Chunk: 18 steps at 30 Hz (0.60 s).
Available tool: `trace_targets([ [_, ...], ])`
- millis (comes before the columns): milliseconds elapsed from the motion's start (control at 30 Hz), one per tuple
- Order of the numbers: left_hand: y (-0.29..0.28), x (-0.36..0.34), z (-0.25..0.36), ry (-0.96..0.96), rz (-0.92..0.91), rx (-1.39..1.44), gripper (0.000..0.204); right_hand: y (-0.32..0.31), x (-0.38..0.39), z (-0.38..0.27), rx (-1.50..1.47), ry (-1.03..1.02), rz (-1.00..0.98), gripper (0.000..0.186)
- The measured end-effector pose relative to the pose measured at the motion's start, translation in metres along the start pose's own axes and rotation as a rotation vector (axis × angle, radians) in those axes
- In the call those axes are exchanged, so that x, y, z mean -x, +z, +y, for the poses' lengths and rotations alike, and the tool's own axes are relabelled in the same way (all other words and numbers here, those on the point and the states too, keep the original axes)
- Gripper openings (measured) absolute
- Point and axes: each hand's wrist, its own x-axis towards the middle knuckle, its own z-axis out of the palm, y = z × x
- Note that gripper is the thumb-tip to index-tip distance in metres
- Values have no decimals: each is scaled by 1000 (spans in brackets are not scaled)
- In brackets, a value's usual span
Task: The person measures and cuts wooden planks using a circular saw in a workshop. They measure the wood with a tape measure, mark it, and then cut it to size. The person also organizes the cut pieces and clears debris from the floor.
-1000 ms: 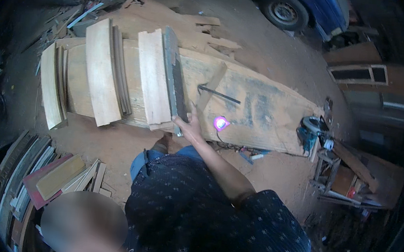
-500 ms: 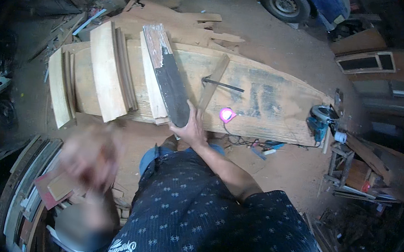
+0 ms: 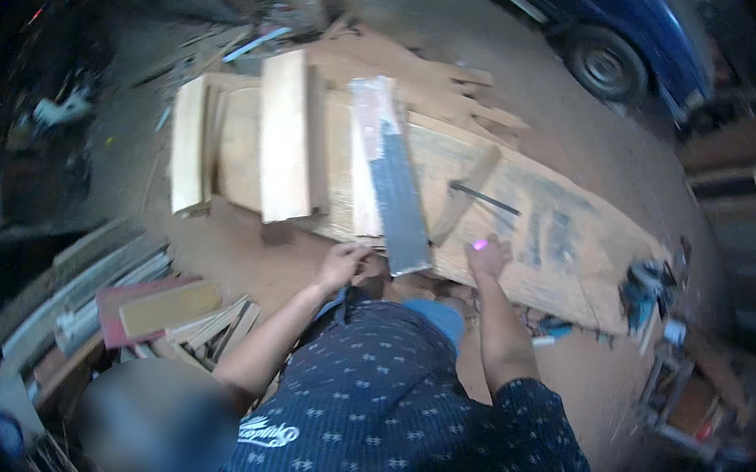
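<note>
My right hand [image 3: 489, 257] is over a small pink tape measure [image 3: 479, 245] on the wooden work surface [image 3: 568, 265], its blurred fingers closed around it. My left hand [image 3: 343, 265] is at the near edge, its fingers curled beside the lower end of a pale board [image 3: 362, 184]; what they hold, if anything, cannot be made out. Between my hands a dark-painted board [image 3: 404, 206], its far end bare and worn, lies on the pale one and overhangs the near edge. Right of it rests a try square with a wooden stock [image 3: 467, 195] and a dark blade [image 3: 497, 202].
Stacks of pale boards [image 3: 284, 143] [image 3: 192, 147] lie across the left of the surface. A teal circular saw [image 3: 639, 296] sits at its right end, with a cord along the near edge. Scrap timber [image 3: 116, 273] is piled at lower left. A blue vehicle [image 3: 620, 40] stands beyond.
My right hand has left the dark board's end and moved right onto the tape measure. My left hand has come up from lower left to the near edge. The whole view has shifted.
</note>
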Motion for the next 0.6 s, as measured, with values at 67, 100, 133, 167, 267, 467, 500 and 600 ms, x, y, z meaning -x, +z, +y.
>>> trace_targets([
  [67,10,-17,4,51,-74,-25,33,30,-22,8,-6,46,76,59],
  [100,14,5,41,-111,-32,-170,35,-24,9,-15,-391,42,-169,49],
  [133,26,-15,38,46,-137,-64,38,24,-19,18,-854,75,-64,41],
  [167,35,-22,35,42,-132,-137,40,32,-14,22,-962,-56,-77,40],
  [267,58,-38,3,20,-213,49,46,-51,65,-14,-1321,-311,-346,35],
  [467,84,-40,-5,-46,-188,523,43,-108,121,-98,-877,-862,-160,34],
  [500,78,-38,-1,-53,-215,521,41,-111,123,-103,-864,-844,-191,36],
  [600,60,-31,11,-29,-262,502,35,-128,126,-110,-811,-801,-359,42],
])
